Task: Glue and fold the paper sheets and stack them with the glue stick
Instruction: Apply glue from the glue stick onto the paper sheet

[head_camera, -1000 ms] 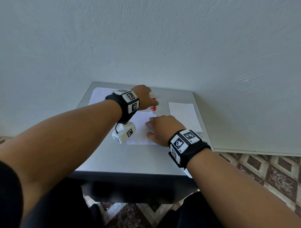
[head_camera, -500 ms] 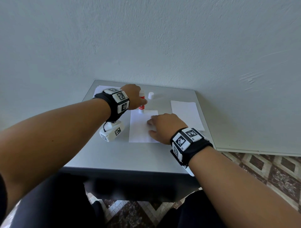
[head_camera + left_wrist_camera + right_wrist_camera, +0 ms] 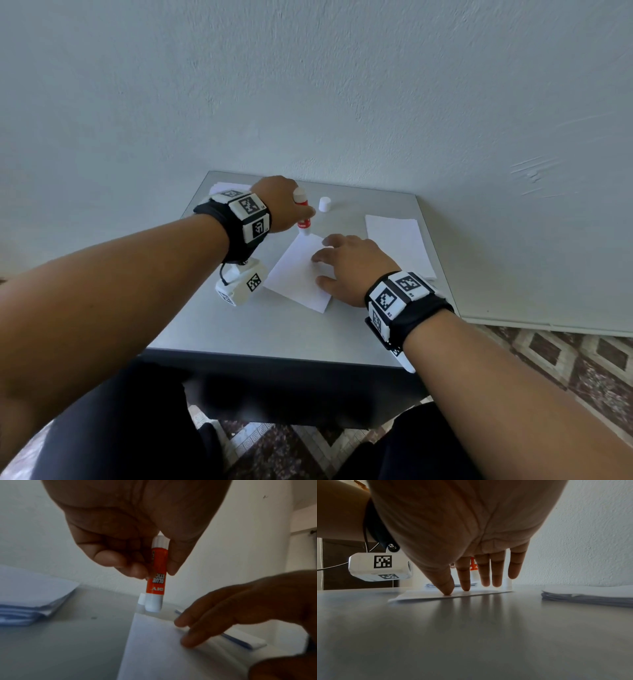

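The left hand (image 3: 279, 205) pinches the glue stick (image 3: 303, 214) between thumb and fingertips, its grip closed round the orange barrel, the white glue end pointing down just at the far corner of the paper sheet (image 3: 294, 274) lying mid-table. The right hand (image 3: 349, 267) is spread, thumb and straight fingers (image 3: 465, 580) pressing the sheet flat against the table (image 3: 274, 329). The white cap (image 3: 324, 204) stands apart on the far side of the table, so the stick is judged uncapped and the gluing stroke about to start. Risks from here: the sheet lies skewed to the table edge and is held only along its right side, so a dragged stick could rotate or wrinkle the free left part; a stroke begun off the corner would smear glue on the table; the stick, tilted and held low on the barrel, could skid. The table is smooth, grey and faintly reflective, offering little friction to paper. A stack of sheets (image 3: 399, 241) lies at the right, another pile (image 3: 30, 601) at the far left. The table stands against a plain pale textured wall (image 3: 342, 85); a patterned tile floor (image 3: 565, 359) shows at right.
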